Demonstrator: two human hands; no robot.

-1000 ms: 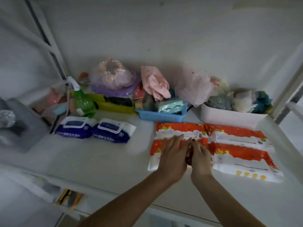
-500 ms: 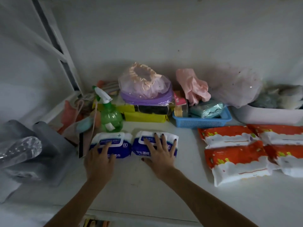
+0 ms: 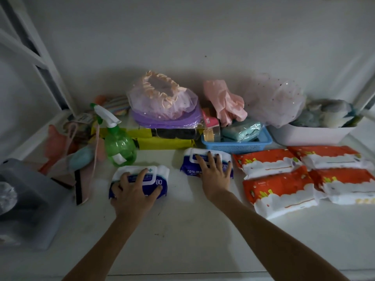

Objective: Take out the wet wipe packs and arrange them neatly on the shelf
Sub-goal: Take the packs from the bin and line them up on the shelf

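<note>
White shelf against a pale wall, dimly lit

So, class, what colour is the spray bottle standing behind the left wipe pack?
Green, with a white trigger top; the spray bottle shows best in the head view.

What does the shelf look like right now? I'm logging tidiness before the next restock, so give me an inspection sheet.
Surface: white shelf, bare at the front.
Job's things: two blue wipe packs, left one and right one, lying apart; four orange wipe packs laid flat in a two-by-two block at the right.
Clutter: green spray bottle, blue basket, white bin, yellow packs, bagged items along the back.
Hands: left hand grips the left blue pack; right hand rests flat on the right one.
Cables: nothing seen.
Surroundings: white wall behind; grey container at the left.
</note>
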